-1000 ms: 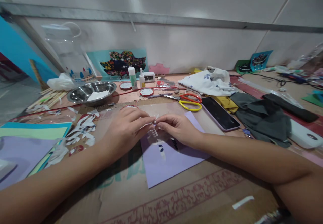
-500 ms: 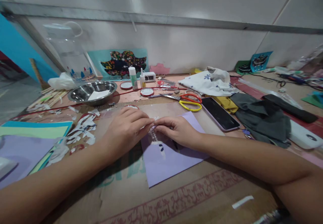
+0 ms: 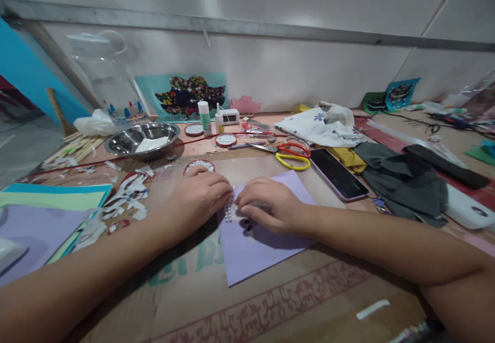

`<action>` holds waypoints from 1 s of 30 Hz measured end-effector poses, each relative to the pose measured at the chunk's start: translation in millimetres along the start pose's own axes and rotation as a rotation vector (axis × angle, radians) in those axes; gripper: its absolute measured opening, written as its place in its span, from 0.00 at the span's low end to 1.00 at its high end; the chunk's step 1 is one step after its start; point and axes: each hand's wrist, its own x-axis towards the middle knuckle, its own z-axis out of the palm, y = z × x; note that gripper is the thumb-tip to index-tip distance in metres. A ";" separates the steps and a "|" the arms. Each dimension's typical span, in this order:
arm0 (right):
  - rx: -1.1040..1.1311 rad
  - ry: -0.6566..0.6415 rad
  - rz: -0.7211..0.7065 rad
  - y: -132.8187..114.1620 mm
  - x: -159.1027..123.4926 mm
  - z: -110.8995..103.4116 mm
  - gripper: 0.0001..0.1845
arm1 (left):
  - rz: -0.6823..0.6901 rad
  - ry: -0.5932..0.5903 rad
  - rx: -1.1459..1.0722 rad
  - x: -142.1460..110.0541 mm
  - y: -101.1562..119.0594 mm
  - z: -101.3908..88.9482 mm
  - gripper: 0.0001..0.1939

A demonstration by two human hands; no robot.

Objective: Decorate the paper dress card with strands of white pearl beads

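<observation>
A short strip of clear round stick-on beads (image 3: 228, 212) hangs from the fingertips of my left hand (image 3: 201, 194), which is closed on its top end. My right hand (image 3: 270, 203) is just to the right of it, fingers curled and thumb close to the fingertips; anything pinched there is too small or blurred to make out. Both hands are over a purple sheet of paper (image 3: 259, 260) lying at an angle. On it, partly under my right hand, lies a white shape with a dark, eye-like mark (image 3: 246, 225). A red-rimmed round dish of small white pieces (image 3: 199, 166) sits just behind my left hand.
Red-and-yellow-handled scissors (image 3: 292, 156) and a phone (image 3: 338, 174) lie behind my right hand. Further back are a steel bowl (image 3: 116, 144), a glue stick (image 3: 204, 117) and a small glue bottle (image 3: 219, 120). White scraps (image 3: 127, 193) and coloured sheets (image 3: 58, 191) lie left.
My hands have drawn slightly apart from their touching pinch. The bead strip has moved a little left with my left hand, and the right hand's fingers have loosened and lifted slightly.
</observation>
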 end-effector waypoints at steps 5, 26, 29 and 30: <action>-0.117 -0.084 -0.042 0.5 -0.3 0.6 0.14 | -0.038 -0.067 -0.044 -0.8 0.3 4.1 0.11; -0.090 -0.260 0.055 -0.7 2.4 -0.1 0.14 | 0.063 -0.138 -0.030 1.4 -7.7 1.7 0.16; -0.100 -0.270 0.062 -0.8 2.0 -0.1 0.14 | 0.016 -0.123 -0.058 1.2 -7.5 4.4 0.15; -0.103 -0.273 0.061 -0.8 1.8 -0.1 0.14 | -0.009 -0.113 -0.094 0.9 -8.3 7.5 0.14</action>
